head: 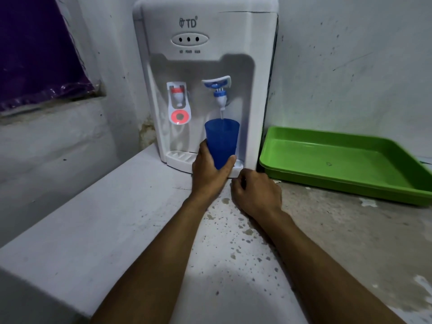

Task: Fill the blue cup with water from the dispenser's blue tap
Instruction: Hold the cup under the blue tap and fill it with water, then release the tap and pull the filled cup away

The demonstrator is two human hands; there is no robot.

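Observation:
A white tabletop water dispenser point(205, 31) stands on the counter in the corner. Its blue tap point(218, 88) on the right has its lever raised, and a thin stream of water falls from the spout. Directly under it is the blue cup point(222, 141), upright over the drip tray point(180, 159). My left hand point(208, 171) grips the cup's lower part, thumb on the right side. My right hand point(256, 190) rests on the counter just right of the cup, fingers curled in, holding nothing.
The red hot tap point(179, 99) is to the left of the blue one. A green plastic tray point(339, 160) lies on the counter right of the dispenser. White walls close in behind and on the left. The counter point(140, 218) surface is stained.

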